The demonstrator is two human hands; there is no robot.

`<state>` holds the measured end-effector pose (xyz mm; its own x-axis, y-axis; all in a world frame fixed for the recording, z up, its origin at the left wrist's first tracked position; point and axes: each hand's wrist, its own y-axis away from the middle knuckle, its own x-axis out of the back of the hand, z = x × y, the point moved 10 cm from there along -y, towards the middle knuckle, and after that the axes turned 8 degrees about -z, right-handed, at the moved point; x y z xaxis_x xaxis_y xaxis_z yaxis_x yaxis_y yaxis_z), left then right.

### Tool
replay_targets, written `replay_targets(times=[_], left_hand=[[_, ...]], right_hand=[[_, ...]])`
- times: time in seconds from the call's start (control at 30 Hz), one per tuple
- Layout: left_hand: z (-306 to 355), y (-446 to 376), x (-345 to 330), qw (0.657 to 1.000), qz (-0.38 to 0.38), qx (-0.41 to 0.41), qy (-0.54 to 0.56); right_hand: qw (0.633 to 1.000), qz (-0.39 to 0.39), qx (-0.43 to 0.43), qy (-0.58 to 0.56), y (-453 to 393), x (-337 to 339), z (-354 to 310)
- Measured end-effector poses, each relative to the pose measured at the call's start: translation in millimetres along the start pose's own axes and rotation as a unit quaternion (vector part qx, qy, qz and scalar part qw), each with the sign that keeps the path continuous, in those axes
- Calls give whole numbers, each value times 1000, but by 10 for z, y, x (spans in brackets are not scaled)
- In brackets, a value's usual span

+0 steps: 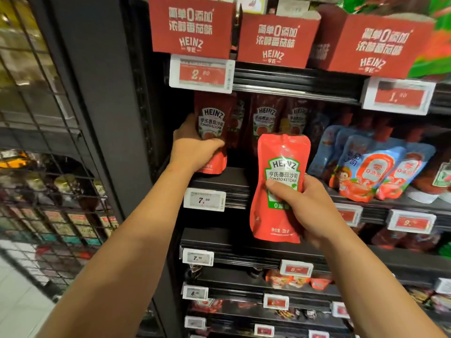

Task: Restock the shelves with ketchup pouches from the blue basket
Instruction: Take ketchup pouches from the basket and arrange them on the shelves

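My left hand (pixel 192 145) grips a red Heinz ketchup pouch (pixel 211 120) that stands upright at the left end of the black shelf (pixel 227 179). My right hand (pixel 300 206) holds a second red ketchup pouch (pixel 280 162) upright in the air, in front of the shelf edge and slightly to the right. More red ketchup pouches (pixel 266 118) stand in the shadow further back on the same shelf. The blue basket is out of view.
Blue and red pouches (pixel 366 172) fill the shelf to the right. Red Heinz cartons (pixel 275 37) sit on the shelf above, with price tags (pixel 202 74) along the shelf edges. A black wire grid (pixel 48 142) and a dark post stand to the left. Lower shelves hold small packets.
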<state>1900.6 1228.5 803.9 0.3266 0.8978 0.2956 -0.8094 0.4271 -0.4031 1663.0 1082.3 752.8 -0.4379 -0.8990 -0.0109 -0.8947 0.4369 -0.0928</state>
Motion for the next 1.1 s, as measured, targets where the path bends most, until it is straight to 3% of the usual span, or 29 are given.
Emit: replay_targets(times=[0.3, 0.6, 0.8, 1.1], left_hand=[[-121, -49, -50, 999, 31, -41, 12], [-101, -56, -70, 998, 26, -46, -42], [-120, -73, -59, 998, 27, -37, -43], [-104, -3, -59, 999, 14, -2, -41]], right_hand=[[998, 17, 57, 11, -345, 4, -244], [989, 76, 70, 105, -853, -176, -248], [960, 112, 120, 226, -1104, -150, -371], [974, 118, 97, 169, -1166, -95, -130]])
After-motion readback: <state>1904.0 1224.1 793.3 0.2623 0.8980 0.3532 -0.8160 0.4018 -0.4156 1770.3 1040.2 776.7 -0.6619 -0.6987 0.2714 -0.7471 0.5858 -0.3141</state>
